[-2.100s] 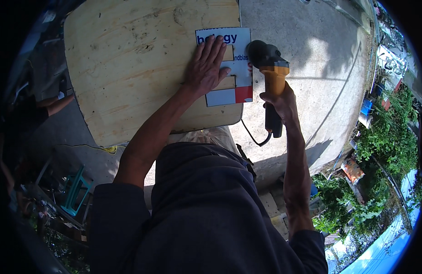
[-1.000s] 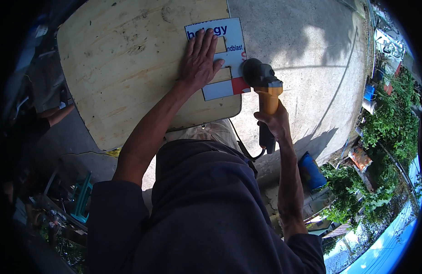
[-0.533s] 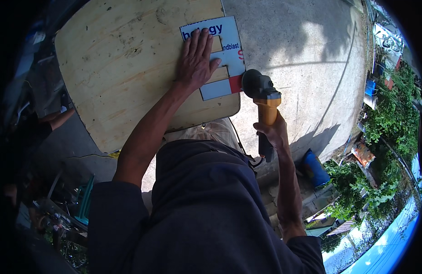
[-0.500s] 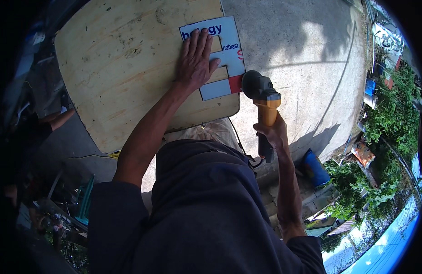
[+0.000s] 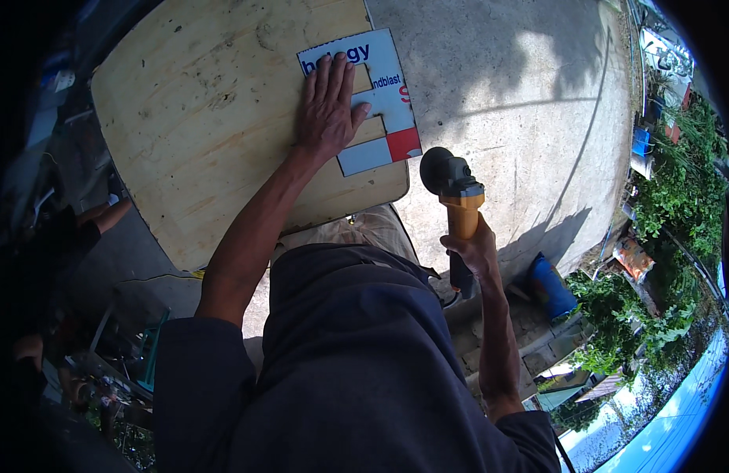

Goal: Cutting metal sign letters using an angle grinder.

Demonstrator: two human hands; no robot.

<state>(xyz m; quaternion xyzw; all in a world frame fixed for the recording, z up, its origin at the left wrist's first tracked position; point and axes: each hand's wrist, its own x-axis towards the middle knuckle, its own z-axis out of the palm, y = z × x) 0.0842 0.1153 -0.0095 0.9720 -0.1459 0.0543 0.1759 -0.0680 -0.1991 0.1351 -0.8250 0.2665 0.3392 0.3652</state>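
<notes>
My left hand (image 5: 327, 106) lies flat, fingers together, on a white printed sheet (image 5: 384, 98) with blue lettering, a red corner patch and a notched cut-out. That sheet rests on the near right corner of a pale plywood board (image 5: 215, 110). My right hand (image 5: 476, 251) grips the orange body of an angle grinder (image 5: 453, 193). Its black disc head is held just off the board's right edge, close to the sheet's red corner but apart from it. A dark cord runs down from the grinder's rear.
Grey concrete ground (image 5: 538, 102) spreads to the right of the board. A blue container (image 5: 552, 285) stands low on the right, beside green bushes (image 5: 680, 197). Another person's arm (image 5: 104, 217) shows at the dark left edge, with clutter below it.
The grinder has moved back from the sheet's right edge toward me and now hangs off the board. My left hand has stayed pressed on the sheet.
</notes>
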